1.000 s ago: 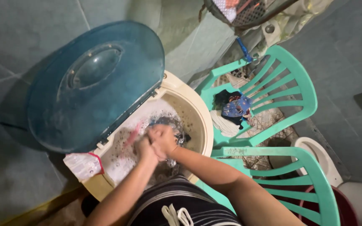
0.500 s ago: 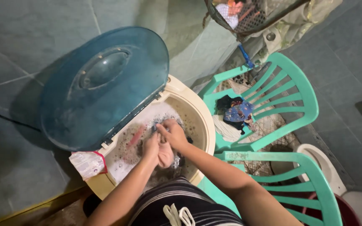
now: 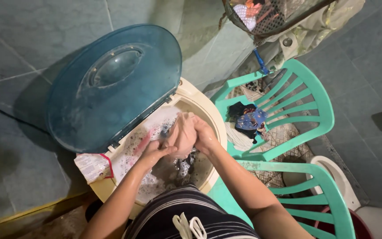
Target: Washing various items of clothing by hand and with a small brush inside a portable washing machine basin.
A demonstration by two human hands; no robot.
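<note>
Both my hands are over a cream washing tub point(image 3: 216, 116) filled with soapy, foamy water and wet clothes. My left hand point(image 3: 153, 152) and my right hand point(image 3: 203, 132) grip the same bunched, wet pinkish-beige cloth point(image 3: 181, 134), held just above the suds. A dark garment point(image 3: 180, 167) lies in the water under it. The tub's round, translucent blue lid point(image 3: 111, 86) stands swung open at the upper left.
A small printed packet point(image 3: 93, 165) rests on the tub's left rim. Two green plastic chairs stand to the right; the farther one point(image 3: 301, 106) carries dark and blue clothes point(image 3: 248, 117). A mesh basket of laundry point(image 3: 261, 15) hangs above. A white bucket rim point(image 3: 339, 177) stands beyond the nearer chair.
My hands have shifted right and lifted with the cloth, which is now bunched higher above the suds. The view has moved slightly left.
</note>
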